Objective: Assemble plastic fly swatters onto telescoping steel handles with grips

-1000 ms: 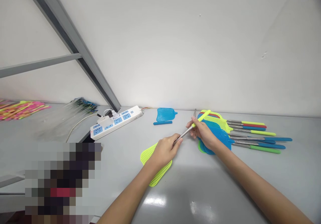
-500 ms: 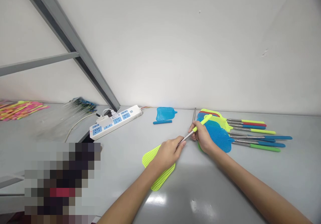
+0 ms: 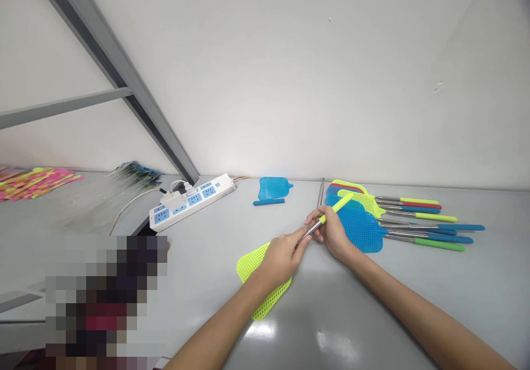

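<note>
My left hand (image 3: 284,257) is closed near the neck of a yellow-green fly swatter (image 3: 271,301), whose perforated head shows on both sides of my wrist. The swatter's metal rod and yellow grip slant up to the right. My right hand (image 3: 329,229) is closed around the rod where it meets the grip. Just right of that hand lies a pile of fly swatters with blue (image 3: 362,229), yellow, red and green parts, their handles pointing right. Beyond my hands are a loose blue swatter head (image 3: 273,188), a blue grip (image 3: 269,202) and a thin metal rod (image 3: 321,193).
A white power strip (image 3: 194,201) with plugs and a cable stands at the left, by a grey metal frame (image 3: 124,83). Farther left lie a heap of pink and yellow pieces (image 3: 41,182) and a clear plastic bag (image 3: 107,193). A pixelated patch hides the lower left. A wall rises behind the table.
My right hand has slid slightly down the rod towards my left hand. The swatter stays between both hands, and the view has shifted a little.
</note>
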{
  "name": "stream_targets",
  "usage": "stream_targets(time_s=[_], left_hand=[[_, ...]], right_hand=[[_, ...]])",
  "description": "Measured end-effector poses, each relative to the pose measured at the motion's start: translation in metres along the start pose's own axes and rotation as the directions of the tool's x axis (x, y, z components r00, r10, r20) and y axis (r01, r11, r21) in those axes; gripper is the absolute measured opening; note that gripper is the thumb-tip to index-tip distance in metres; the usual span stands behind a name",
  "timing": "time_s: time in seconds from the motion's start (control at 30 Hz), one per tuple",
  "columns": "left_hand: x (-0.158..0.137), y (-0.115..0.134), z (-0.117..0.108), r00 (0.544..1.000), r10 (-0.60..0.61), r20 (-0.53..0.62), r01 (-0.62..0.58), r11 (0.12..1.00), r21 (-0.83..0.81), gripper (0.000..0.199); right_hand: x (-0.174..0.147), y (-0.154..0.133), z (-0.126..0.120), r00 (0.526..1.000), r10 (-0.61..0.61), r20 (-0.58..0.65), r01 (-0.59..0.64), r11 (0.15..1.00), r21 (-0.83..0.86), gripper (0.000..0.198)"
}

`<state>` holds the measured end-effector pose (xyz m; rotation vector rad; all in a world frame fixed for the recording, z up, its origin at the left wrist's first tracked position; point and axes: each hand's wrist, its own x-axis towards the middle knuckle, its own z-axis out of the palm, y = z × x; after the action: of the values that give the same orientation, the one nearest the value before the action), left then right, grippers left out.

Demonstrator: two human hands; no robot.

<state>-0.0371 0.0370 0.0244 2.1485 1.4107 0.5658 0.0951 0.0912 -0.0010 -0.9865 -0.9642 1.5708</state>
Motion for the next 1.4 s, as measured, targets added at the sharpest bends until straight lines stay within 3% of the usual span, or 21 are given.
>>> stream_targets(time_s=[0.3, 0.73, 0.97, 1.2, 1.4], left_hand=[[-0.001, 0.004, -0.003, 1.000, -0.009, 0.001, 0.009, 0.997, -0.071, 0.036], [-0.001, 0.003, -0.004, 0.999, -0.026, -0.026, 0.027, 0.999, 0.025, 0.033], [0.002, -0.002, -0.005, 0.998, -0.025, -0.051, 0.029, 0.997, 0.076, 0.034], [0.004, 0.004, 0.001, 0.998, -0.016, -0.064, 0.031, 0.969, 0.246, 0.036], [-0.002, 0.018, 0.006, 0.993, -0.065, -0.095, 0.086, 0.965, 0.248, 0.030]], right_hand=[[-0.005, 0.007, -0.002, 0.996, -0.044, 0.080, 0.043, 0.999, 0.014, 0.040], [-0.004, -0.004, 0.001, 0.995, -0.013, 0.094, 0.015, 1.000, -0.026, 0.038], [-0.002, -0.020, 0.000, 0.997, -0.045, -0.058, 0.053, 0.988, 0.148, 0.019], [-0.006, -0.053, 0.000, 0.998, 0.037, -0.042, -0.014, 0.888, 0.460, 0.029], [-0.018, -0.064, 0.006, 0.998, -0.044, -0.051, 0.062, 0.894, 0.445, 0.040]])
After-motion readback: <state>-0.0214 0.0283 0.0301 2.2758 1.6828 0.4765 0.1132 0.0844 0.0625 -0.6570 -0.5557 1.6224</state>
